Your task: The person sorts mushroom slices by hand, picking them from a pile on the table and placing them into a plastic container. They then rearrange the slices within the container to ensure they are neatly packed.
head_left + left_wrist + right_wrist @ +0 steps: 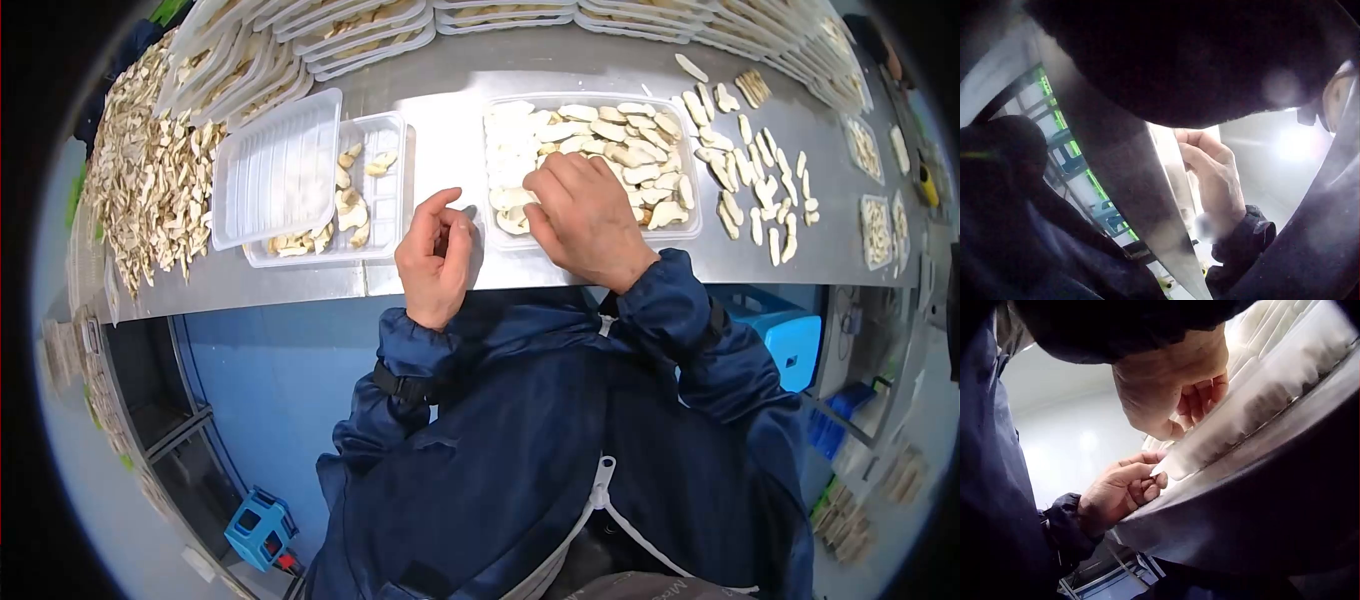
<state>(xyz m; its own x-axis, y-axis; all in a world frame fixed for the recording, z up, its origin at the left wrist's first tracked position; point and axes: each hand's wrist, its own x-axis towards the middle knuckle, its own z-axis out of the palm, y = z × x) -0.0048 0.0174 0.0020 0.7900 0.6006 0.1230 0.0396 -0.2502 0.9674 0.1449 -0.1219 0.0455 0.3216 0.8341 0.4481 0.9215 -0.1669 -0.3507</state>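
Observation:
A clear plastic tray (640, 237) of pale mushroom slices (641, 152) stands on the metal table in front of me. My right hand (590, 215) reaches over its near side, fingers bent down among the slices. In the right wrist view the same hand (1166, 384) has its thumb and fingers lowered at the tray's rim; I cannot tell whether it pinches a slice. Just left of that tray is my left hand (435, 258), fingers loosely curled and nothing showing in them. The right wrist view shows this left hand (1119, 490) close to the tray's corner.
Further left, an upturned-edge clear tray (275, 170) overlaps another tray (395, 200) with a few slices. A big heap of slices (150, 170) covers the table's left end. Loose slices (765, 195) lie at right. Stacked filled trays (370, 40) line the back. Blue stools (262, 530) stand below.

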